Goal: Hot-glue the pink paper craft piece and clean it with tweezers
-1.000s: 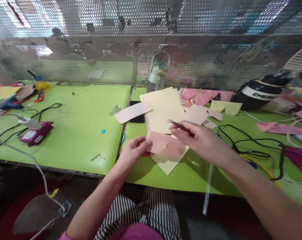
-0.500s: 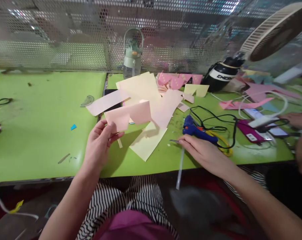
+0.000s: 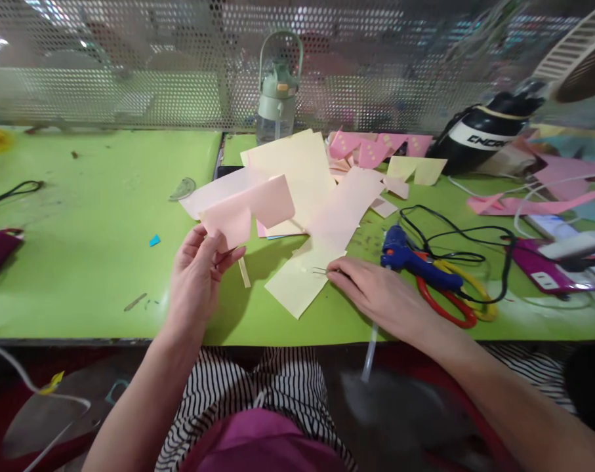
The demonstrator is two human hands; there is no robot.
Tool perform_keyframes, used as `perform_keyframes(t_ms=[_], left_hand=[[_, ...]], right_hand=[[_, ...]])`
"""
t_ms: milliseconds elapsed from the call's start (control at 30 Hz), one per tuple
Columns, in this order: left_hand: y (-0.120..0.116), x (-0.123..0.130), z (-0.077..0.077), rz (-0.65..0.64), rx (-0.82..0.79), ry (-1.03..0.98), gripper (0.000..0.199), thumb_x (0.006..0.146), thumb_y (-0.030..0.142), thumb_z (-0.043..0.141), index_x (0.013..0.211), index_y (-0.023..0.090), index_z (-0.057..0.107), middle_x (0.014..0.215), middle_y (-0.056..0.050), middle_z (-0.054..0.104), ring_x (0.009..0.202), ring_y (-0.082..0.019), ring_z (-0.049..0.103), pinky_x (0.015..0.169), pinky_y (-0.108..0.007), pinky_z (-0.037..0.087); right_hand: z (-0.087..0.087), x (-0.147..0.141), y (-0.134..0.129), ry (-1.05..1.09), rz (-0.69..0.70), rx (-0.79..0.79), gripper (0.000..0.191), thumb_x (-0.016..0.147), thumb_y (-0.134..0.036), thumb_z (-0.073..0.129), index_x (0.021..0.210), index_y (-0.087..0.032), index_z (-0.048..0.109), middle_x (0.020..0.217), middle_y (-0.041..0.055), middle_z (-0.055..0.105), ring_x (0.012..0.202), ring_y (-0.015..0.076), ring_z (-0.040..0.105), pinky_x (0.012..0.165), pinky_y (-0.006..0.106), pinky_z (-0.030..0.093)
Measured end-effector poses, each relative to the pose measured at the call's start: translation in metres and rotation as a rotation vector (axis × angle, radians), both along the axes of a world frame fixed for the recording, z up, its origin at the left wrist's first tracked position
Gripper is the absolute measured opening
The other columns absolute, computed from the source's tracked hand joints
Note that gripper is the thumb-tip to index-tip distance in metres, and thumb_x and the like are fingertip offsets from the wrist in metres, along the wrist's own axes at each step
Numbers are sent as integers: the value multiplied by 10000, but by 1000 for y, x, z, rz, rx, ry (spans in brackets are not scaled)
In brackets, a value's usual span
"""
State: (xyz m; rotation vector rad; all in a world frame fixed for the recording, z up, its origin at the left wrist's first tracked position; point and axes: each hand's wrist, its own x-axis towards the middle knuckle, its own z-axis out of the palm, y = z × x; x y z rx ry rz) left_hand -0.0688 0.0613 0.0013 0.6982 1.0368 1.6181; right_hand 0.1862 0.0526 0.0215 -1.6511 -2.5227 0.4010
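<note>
A pale pink cut-out of paper point(image 3: 272, 200), with a notch in its lower edge, is pinched at its left end by my left hand point(image 3: 196, 275). My right hand point(image 3: 366, 288) is closed around a pair of thin metal tweezers point(image 3: 321, 270), whose tips hang over a pale yellow sheet point(image 3: 297, 295). Close to the tips is a tiny light speck that I cannot make out. More pink paper point(image 3: 346, 203) and a larger cream sheet point(image 3: 297, 154) lie behind my hands. A narrow cream strip point(image 3: 245, 272) rests beside my left fingers.
Right of my right hand lie a blue glue gun point(image 3: 418, 259) with a black cord, and red-and-yellow-handled scissors point(image 3: 449, 305). A water bottle point(image 3: 277, 98) and a black bottle point(image 3: 484, 134) stand along the mesh panel point(image 3: 169, 78). Pink zigzag paper point(image 3: 370, 147) sits at the back.
My right hand has moved left with the tweezers, from beside the glue gun to over the yellow sheet. The pink cut-out has tilted slightly in my left hand. The camera view has shifted.
</note>
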Motion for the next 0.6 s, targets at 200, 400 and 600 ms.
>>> perform_keyframes(t_ms=[200, 400, 600], left_hand=[[-1, 0, 1, -28, 3, -48, 164, 782, 260, 722, 910, 185, 652, 803, 21, 612, 641, -49, 597, 740, -194, 602], [-3, 1, 1, -47, -12, -72, 155, 787, 262, 725, 912, 191, 669, 811, 19, 622, 653, -49, 601, 747, -190, 604], [-6, 2, 1, -66, -28, -104, 156, 790, 259, 731, 922, 197, 676, 855, 13, 656, 716, -65, 643, 757, -187, 606]], right_hand=[[-9, 6, 8, 37, 43, 47, 384, 1010, -433, 299, 981, -189, 595, 981, 86, 703, 829, 218, 663, 708, 364, 495], [-23, 2, 0, 47, 99, 249, 313, 998, -376, 383, 956, -167, 612, 922, 94, 672, 886, 226, 625, 798, 378, 498], [-14, 46, -9, -146, -94, 506, 328, 953, -337, 436, 1166, -139, 587, 1123, 164, 654, 1055, 305, 598, 906, 466, 466]])
